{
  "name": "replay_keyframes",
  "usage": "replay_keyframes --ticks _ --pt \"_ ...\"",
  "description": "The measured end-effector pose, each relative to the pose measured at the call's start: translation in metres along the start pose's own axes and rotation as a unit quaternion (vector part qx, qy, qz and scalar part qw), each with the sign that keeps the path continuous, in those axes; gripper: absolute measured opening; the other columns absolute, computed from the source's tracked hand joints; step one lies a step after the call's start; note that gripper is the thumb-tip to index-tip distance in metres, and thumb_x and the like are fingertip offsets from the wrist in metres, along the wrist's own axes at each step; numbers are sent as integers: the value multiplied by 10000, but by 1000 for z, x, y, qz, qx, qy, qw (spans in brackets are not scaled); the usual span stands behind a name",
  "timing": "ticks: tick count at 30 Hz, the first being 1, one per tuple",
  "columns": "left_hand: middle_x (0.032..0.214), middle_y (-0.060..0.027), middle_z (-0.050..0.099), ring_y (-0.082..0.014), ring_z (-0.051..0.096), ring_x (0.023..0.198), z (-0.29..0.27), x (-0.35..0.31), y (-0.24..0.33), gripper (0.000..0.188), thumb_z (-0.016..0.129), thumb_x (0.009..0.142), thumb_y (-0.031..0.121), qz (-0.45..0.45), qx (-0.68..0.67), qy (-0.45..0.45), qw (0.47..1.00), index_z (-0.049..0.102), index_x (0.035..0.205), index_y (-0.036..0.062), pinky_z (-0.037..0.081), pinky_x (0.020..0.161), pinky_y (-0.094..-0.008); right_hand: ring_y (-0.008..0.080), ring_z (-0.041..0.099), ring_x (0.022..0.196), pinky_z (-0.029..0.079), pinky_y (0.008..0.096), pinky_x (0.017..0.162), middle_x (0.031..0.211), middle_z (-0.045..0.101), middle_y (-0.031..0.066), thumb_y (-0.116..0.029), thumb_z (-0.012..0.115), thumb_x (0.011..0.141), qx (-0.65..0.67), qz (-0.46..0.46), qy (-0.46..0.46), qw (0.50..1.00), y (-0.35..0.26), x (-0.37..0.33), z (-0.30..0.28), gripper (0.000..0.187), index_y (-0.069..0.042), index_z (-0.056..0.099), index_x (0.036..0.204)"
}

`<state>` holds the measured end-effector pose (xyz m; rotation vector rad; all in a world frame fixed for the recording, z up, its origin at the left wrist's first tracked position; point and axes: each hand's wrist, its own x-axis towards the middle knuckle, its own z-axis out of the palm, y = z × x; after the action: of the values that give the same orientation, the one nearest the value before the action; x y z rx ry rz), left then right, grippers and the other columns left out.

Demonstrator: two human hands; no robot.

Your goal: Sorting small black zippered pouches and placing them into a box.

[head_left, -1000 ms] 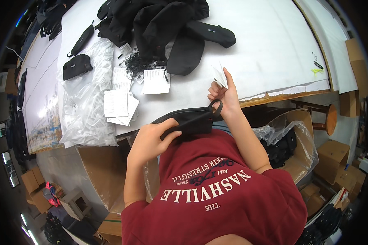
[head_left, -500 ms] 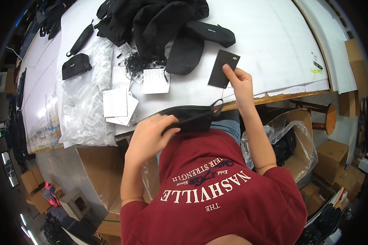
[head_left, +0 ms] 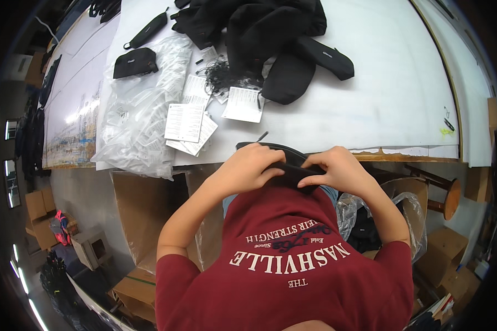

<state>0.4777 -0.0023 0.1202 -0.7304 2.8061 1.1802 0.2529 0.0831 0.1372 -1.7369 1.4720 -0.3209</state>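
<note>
Right hand [head_left: 342, 170] brought back from over the white table [head_left: 370, 110] to the flat black fabric pouch [head_left: 290, 168] at the chest, now gripping it opposite the left hand [head_left: 248, 165]. Dark rectangular card held up earlier no longer visible.

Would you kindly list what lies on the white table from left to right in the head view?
Small black pouch → clear plastic bags → white paper cards → black fabric pile → long black case.
</note>
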Motion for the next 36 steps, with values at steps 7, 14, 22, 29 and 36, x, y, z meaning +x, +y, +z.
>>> replay_keyframes --ticks 7,14,22,29,36 --pt "979 -113 672 -233 655 838 -83 70 -119 179 579 859 122 -73 -86 338 934 627 1011 41 500 768 -336 266 569 513 438 313 518 568 600 94 -317 750 744 35 25 13 999 18 -8 10 266 -55 710 769" --pt "1067 -141 612 -355 559 991 -108 104 -243 389 757 709 376 -291 234 425 824 666 949 85 459 833 -424 249 587 549 447 351 515 598 609 69 -244 739 740 -129 -136 205 961 12 -6 2 160 -93 722 791" --pt "822 -77 651 -163 623 728 -87 58 -85 185 733 740 22 -5 -171 509 843 615 879 -7 473 694 -265 201 556 585 433 331 540 619 547 9 -200 727 726 -251 -180 279 909 20 0 -10 138 -115 700 832" --pt "1165 -95 566 -197 499 1129 -49 8 16 366 768 715 74 66 172 368 911 612 1042 22 394 937 -321 211 559 544 421 327 522 600 578 31 -195 746 715 -216 -204 283 912 0 21 -20 158 -97 712 834" --pt "1244 -102 508 -209 469 1195 38 22 -17 642 749 803 179 34 -767 309 561 386 1306 15 393 999 -338 221 585 538 424 305 523 630 631 58 -198 760 720 -8 -184 365 912 -22 31 1 165 -67 718 811"
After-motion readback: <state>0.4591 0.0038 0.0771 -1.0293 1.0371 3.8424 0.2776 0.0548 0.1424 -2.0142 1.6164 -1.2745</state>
